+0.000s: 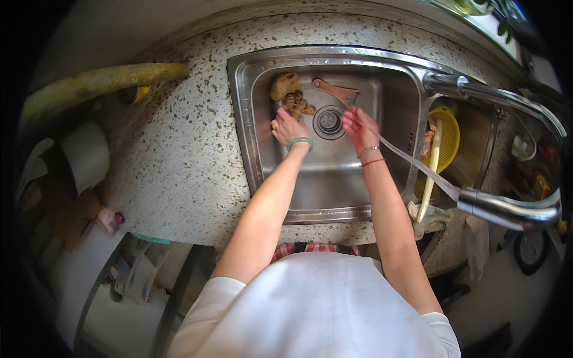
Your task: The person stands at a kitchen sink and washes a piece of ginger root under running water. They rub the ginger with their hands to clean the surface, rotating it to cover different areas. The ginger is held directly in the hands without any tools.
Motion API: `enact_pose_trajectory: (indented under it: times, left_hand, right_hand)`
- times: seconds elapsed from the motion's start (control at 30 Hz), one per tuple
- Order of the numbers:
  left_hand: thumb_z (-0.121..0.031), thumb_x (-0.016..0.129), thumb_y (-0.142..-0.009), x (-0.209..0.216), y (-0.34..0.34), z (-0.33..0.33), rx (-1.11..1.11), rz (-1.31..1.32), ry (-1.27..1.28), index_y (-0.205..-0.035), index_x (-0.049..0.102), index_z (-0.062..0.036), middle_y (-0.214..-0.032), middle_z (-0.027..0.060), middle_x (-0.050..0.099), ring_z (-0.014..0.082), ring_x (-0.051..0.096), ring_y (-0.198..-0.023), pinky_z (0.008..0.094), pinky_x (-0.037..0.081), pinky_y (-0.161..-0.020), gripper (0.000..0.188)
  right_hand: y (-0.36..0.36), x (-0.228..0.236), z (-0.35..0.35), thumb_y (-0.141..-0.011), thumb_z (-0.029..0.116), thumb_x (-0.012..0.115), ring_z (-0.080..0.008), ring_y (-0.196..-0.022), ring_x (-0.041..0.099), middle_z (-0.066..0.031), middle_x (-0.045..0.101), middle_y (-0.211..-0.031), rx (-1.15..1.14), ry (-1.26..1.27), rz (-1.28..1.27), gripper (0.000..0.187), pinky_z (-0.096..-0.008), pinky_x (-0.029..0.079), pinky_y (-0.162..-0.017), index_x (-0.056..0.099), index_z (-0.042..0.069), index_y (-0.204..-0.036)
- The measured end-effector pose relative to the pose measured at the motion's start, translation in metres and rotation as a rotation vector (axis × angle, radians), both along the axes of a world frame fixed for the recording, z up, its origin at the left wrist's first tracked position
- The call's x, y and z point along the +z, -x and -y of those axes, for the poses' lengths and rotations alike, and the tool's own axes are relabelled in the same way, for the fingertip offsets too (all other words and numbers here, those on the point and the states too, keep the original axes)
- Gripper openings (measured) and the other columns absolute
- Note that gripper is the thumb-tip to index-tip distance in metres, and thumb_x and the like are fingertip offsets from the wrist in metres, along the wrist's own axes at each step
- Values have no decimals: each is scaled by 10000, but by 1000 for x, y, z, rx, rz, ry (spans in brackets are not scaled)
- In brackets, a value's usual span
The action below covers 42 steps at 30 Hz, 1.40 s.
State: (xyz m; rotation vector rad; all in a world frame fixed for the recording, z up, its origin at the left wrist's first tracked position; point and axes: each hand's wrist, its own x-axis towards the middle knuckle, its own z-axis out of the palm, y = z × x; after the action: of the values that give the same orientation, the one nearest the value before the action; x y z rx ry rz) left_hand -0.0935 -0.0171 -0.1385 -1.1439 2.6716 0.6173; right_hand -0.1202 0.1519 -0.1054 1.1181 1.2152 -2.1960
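Inside the steel sink (245, 119), a knobbly brown piece of ginger (296, 102) lies by the left wall, beside a larger tan lump (285, 86) whose kind I cannot make out. My left hand (290, 128), a green bangle at its wrist, is just below the ginger with its fingers apart; whether they touch it is unclear. My right hand (362, 130) is in the water stream (412, 160), fingers loosely curved and apart, with nothing visible in it. A pinkish-brown peeler (335, 90) lies beyond the drain (328, 122).
The chrome faucet (507, 209) arches in from the right. A yellow colander (452, 134) sits in the smaller basin, with a long pale stalk (434, 155) leaning across its rim. Speckled countertop (179, 155) surrounds the sink. A yellow-green, pipe-like thing (107, 80) extends over the left counter.
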Motion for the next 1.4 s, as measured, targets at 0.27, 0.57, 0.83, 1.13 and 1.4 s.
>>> enact_pose_trajectory:
  times: [0.27,0.57,0.83,1.13,1.4]
  left_hand:
    - [-194,722,-666,-7,-19,-25,200,-117,-615,-1215,403,-23,-993,119,605,230,573,-921,348,456,-812,658]
    - [-395,724,-733,122,-23,-57,221,-89,-1236,-1309,310,-131,-894,27,578,126,545,-804,286,461,-691,757]
    - [-441,671,-787,132,-10,-28,-37,-243,-873,-942,525,-62,-690,65,591,105,500,-432,241,386,-341,434]
    - [-319,745,-743,108,-5,-48,-133,-472,-583,-909,524,-48,-742,67,595,144,564,-673,293,462,-605,387]
    - [-336,697,-773,2,-33,0,28,-223,-569,-986,520,-62,-807,120,604,252,571,-749,346,450,-712,389]
  right_hand:
    - [3,41,17,-870,183,575,-254,-1000,601,-211,576,-1126,297,-391,-211,408,-309,510,-800,483,-82,-1166]
    - [-31,63,-6,-801,132,636,-166,-799,586,-93,614,-877,239,-657,-448,273,-302,477,-711,551,34,-1041]
    - [-44,102,20,-874,262,548,-389,-751,585,-226,592,-820,547,-890,-716,261,-419,457,-651,484,18,-942]
    - [-22,25,31,-855,274,437,-357,-664,598,-222,599,-703,414,-996,-189,328,-412,457,-577,546,-18,-751]
    - [-7,17,0,-921,277,525,-119,-652,521,-51,565,-785,5,387,105,238,-267,477,-615,567,48,-969]
